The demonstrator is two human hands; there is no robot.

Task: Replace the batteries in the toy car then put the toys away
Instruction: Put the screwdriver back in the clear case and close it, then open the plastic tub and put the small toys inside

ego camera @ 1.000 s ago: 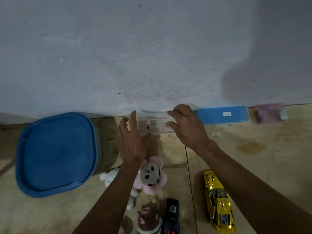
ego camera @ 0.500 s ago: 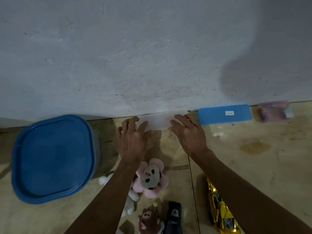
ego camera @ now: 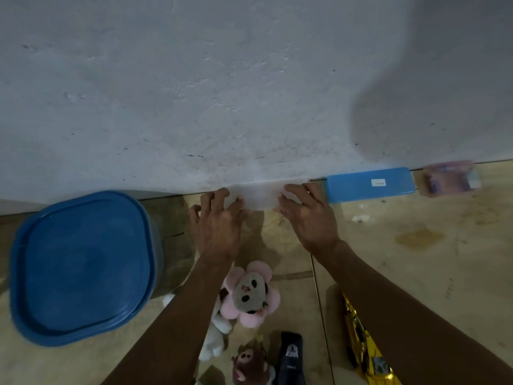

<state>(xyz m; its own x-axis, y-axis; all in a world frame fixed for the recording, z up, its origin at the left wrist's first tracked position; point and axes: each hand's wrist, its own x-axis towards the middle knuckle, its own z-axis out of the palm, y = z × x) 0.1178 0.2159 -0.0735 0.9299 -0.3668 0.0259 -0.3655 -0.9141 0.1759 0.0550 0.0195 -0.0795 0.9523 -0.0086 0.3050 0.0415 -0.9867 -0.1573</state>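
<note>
A small clear plastic box (ego camera: 261, 197) lies against the foot of the wall, its frosted side facing me. My left hand (ego camera: 219, 226) grips its left end with the thumb and fingers. At the box's right end, my right hand (ego camera: 308, 218) holds on. The box's blue lid (ego camera: 369, 184) lies flat just to the right. A gold toy car (ego camera: 363, 348) sits on the floor under my right forearm, partly hidden. A black toy car (ego camera: 290, 359) stands near the bottom edge.
A large bin with a blue lid (ego camera: 80, 265) stands at the left by the wall. A pink flower plush (ego camera: 249, 294), a white plush (ego camera: 215, 340) and a brown plush (ego camera: 248, 362) lie between my arms. A pink packet (ego camera: 449, 177) rests at the far right.
The clear box turned from showing a red item inside to showing a frosted face. Both hands shifted onto its two ends. The view moved slightly forward.
</note>
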